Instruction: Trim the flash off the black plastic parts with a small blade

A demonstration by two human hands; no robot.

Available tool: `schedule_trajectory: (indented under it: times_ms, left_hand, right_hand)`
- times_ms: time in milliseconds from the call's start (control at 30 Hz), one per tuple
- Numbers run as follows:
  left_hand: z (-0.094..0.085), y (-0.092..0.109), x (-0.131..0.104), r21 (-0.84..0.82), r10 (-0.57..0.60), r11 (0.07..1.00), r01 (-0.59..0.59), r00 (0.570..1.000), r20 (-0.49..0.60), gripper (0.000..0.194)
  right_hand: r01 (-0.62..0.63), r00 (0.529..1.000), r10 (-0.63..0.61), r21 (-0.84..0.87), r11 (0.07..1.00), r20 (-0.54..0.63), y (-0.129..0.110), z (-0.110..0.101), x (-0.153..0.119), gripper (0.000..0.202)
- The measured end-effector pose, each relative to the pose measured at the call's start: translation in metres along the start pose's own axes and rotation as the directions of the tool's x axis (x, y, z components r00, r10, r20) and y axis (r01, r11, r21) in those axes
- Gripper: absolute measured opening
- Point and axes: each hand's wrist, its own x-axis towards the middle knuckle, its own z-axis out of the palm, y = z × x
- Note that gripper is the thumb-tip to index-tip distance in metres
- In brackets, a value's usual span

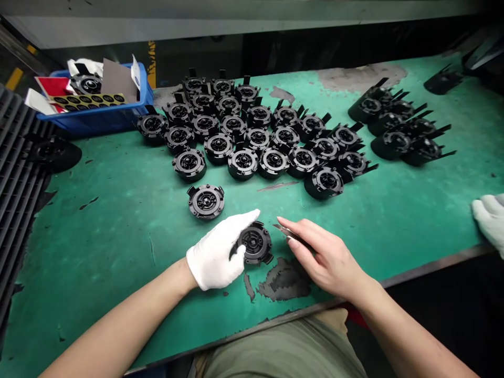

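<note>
My left hand (218,254), in a white glove, grips a round black plastic part (255,242) by its left side, the ribbed face turned up. To the right of that part, my bare right hand (321,252) pinches a thin knife with a pointed blade (289,232). The blade tip points left and is apart from the part. Just beyond my left hand, a similar black part (206,201) lies alone on the green table. Most of the knife's handle is hidden inside my right hand.
Several black round parts (243,163) stand in rows across the middle, with another group (394,142) at right. A blue bin (98,121) with papers and stickers sits back left, near a grey ribbed surface (19,210). Another person's gloved hand (490,218) rests at the right edge.
</note>
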Motion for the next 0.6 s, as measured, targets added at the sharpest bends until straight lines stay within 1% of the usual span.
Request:
schedule_trajectory:
  times_ms: [100,200,267,333,367,400,433,500,533,567,600]
  left_hand:
    - [0.005,-0.003,0.002,0.019,-0.057,0.998,0.060,0.990,-0.128,0.063]
    - [0.009,-0.006,0.004,0.010,-0.144,0.989,0.150,0.962,-0.231,0.045]
    - [0.009,-0.007,0.005,-0.012,-0.187,0.982,0.190,0.948,-0.257,0.037]
    - [0.006,-0.007,0.004,-0.051,-0.224,0.975,0.218,0.947,-0.230,0.036]
    - [0.004,-0.006,0.004,-0.070,-0.232,0.973,0.222,0.952,-0.200,0.042]
    - [0.003,-0.005,0.003,-0.078,-0.228,0.973,0.218,0.959,-0.169,0.054]
    - [0.002,-0.004,0.003,-0.068,-0.205,0.978,0.197,0.968,-0.143,0.071]
    - [0.004,-0.003,0.003,0.012,-0.109,0.994,0.111,0.986,-0.126,0.105]
    - [0.005,-0.003,0.003,0.072,-0.055,0.995,0.065,0.990,-0.133,0.117]
    - [0.007,-0.003,0.003,0.132,-0.008,0.991,0.028,0.989,-0.145,0.122]
    - [0.009,-0.003,0.004,0.180,0.022,0.984,0.007,0.987,-0.160,0.122]
  right_hand:
    - [0.032,0.999,-0.029,-0.075,0.997,0.042,0.008,-0.001,0.001,0.046]
    - [0.078,0.995,-0.071,-0.103,0.992,0.067,0.014,-0.001,0.002,0.042]
    - [0.090,0.994,-0.082,-0.120,0.989,0.066,0.017,-0.001,0.003,0.039]
    - [0.089,0.994,-0.080,-0.129,0.988,0.074,0.018,-0.001,0.004,0.036]
    - [0.091,0.994,-0.081,-0.129,0.987,0.079,0.018,-0.001,0.005,0.035]
    - [0.095,0.993,-0.085,-0.128,0.987,0.083,0.018,0.000,0.005,0.034]
    - [0.104,0.992,-0.094,-0.126,0.987,0.087,0.018,-0.001,0.006,0.034]
    - [0.123,0.990,-0.113,-0.131,0.984,0.082,0.018,-0.001,0.006,0.034]
    - [0.127,0.990,-0.118,-0.137,0.982,0.073,0.018,-0.001,0.005,0.034]
    - [0.126,0.991,-0.119,-0.143,0.982,0.061,0.019,-0.002,0.005,0.034]
    - [0.119,0.992,-0.113,-0.146,0.982,0.048,0.019,-0.002,0.005,0.035]
